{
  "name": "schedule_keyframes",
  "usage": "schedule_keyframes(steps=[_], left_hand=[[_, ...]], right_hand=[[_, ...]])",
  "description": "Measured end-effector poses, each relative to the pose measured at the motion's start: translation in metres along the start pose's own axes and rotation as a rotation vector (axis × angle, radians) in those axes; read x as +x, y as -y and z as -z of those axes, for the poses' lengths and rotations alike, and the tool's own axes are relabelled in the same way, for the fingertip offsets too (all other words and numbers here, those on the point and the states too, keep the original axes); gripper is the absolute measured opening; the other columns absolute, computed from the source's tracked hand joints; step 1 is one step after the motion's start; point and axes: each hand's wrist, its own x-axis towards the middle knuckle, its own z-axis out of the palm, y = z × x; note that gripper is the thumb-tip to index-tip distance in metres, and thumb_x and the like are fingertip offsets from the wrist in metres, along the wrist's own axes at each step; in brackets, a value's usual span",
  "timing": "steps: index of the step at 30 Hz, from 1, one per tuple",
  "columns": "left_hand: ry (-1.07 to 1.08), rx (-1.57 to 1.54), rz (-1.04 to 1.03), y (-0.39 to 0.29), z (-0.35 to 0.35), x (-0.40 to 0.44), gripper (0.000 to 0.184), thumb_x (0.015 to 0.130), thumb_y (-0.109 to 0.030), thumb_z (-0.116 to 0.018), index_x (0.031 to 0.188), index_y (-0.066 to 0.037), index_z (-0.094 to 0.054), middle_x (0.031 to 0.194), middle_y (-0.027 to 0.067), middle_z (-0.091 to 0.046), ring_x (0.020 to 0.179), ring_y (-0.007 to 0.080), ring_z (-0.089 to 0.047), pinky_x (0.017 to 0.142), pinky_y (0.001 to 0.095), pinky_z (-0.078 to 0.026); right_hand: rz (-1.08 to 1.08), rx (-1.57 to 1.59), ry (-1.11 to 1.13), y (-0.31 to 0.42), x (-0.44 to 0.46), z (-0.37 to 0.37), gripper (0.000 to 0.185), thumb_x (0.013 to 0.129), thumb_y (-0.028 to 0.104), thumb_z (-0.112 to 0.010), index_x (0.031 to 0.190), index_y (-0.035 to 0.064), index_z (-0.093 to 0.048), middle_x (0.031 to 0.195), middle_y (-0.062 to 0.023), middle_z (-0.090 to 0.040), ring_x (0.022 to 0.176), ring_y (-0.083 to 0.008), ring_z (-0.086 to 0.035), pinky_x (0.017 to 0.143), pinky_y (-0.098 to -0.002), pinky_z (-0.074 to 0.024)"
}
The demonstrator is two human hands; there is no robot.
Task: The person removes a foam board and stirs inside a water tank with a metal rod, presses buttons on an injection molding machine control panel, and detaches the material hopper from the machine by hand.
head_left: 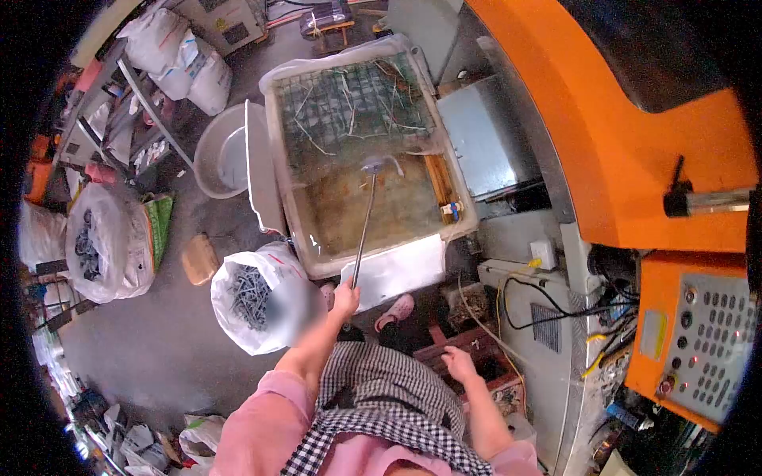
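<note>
The orange machine is running off the right edge. At upper centre, the tub is holding murky water. Left of centre, the white bag is blurring out on its right. The long-handled tool is dipping into the water, its far end unclear; the left hand is gripping it. The right hand, right of lower centre, is curling; whether around something, I cannot tell.

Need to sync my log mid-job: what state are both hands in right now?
Left hand: closed, holding a long thin handle.
Right hand: fingers look partly curled, nothing visibly held; open or closed cannot be told.
</note>
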Motion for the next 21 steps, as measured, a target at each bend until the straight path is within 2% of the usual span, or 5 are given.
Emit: schedule_keyframes(steps=[3, 7, 14, 16, 21], left_hand=[[0.028, 0.042, 0.091, -0.011, 0.001, 0.022, 0.043, 0.078, -0.023, -0.054, 0.12, -0.012, -0.049, 0.084, 0.02, -0.061, 0.078, 0.0346, -0.06, 0.071, 0.0425, -0.046], [-0.092, -0.151, -0.102, 0.029, -0.046, 0.069, 0.046, 0.08, -0.012, -0.051, 0.125, -0.005, -0.041, 0.086, 0.0278, -0.058, 0.082, 0.0436, -0.055, 0.072, 0.0497, -0.043], [-0.181, -0.142, -0.066, 0.032, -0.08, 0.13, 0.047, 0.082, -0.011, -0.049, 0.127, -0.004, -0.035, 0.083, 0.0283, -0.057, 0.079, 0.0444, -0.055, 0.068, 0.0493, -0.042], [-0.147, -0.245, -0.021, 0.029, -0.084, 0.148, 0.047, 0.082, -0.009, -0.05, 0.126, -0.002, -0.036, 0.083, 0.0283, -0.057, 0.078, 0.0441, -0.055, 0.068, 0.0484, -0.043], [-0.197, -0.195, -0.081, 0.033, -0.094, 0.189, 0.045, 0.082, -0.006, -0.049, 0.125, 0.001, -0.036, 0.082, 0.0282, -0.056, 0.077, 0.0439, -0.055, 0.067, 0.0477, -0.043]], right_hand=[[-0.009, -0.029, 0.073, 0.013, 0.015, -0.016, 0.036, 0.086, 0.02, -0.053, 0.118, 0.0026, -0.05, 0.113, -0.0161, -0.056, 0.103, -0.0282, -0.054, 0.088, -0.0348, -0.0427], [0.029, 0.034, 0.093, 0.016, 0.036, -0.037, 0.036, 0.085, 0.019, -0.054, 0.118, 0.0037, -0.051, 0.111, -0.0174, -0.057, 0.101, -0.0282, -0.055, 0.086, -0.035, -0.0437], [-0.128, 0.054, 0.19, 0.029, 0.065, -0.044, 0.035, 0.086, 0.018, -0.054, 0.117, 0.0036, -0.051, 0.106, -0.0162, -0.059, 0.099, -0.0274, -0.056, 0.086, -0.0343, -0.0433], [-0.16, 0.045, 0.208, 0.036, 0.069, -0.04, 0.034, 0.086, 0.019, -0.053, 0.117, 0.0042, -0.051, 0.107, -0.0158, -0.059, 0.099, -0.0267, -0.056, 0.086, -0.0336, -0.0436], [-0.139, 0.07, 0.177, 0.005, 0.085, -0.059, 0.035, 0.086, 0.019, -0.054, 0.118, 0.0038, -0.051, 0.103, -0.0146, -0.061, 0.095, -0.0256, -0.058, 0.084, -0.0331, -0.0445]])
